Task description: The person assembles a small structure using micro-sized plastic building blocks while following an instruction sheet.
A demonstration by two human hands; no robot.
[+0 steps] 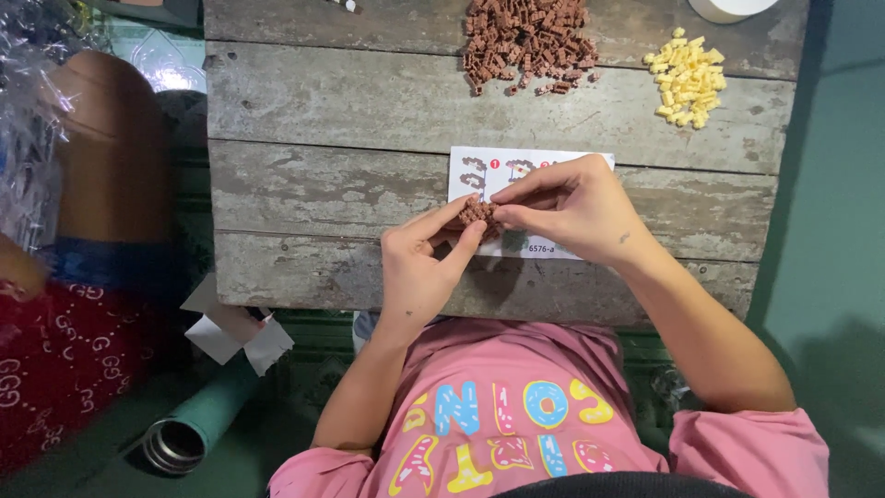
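Observation:
Between both hands sits a small brown brick assembly (477,213), held over a white instruction sheet (489,171) on a weathered wooden table (332,111). My left hand (426,263) pinches it from the left with thumb and forefinger. My right hand (572,207) grips it from the right with its fingertips, covering much of the sheet. At the table's far side lies a pile of small brown bricks (527,41), and a smaller pile of pale yellow bricks (687,78) lies to its right.
A white round container (728,9) pokes in at the top right edge. Left of the table sits another person's leg (111,157) in red patterned cloth. On the floor lie a teal tube (198,424) and paper scraps (235,337).

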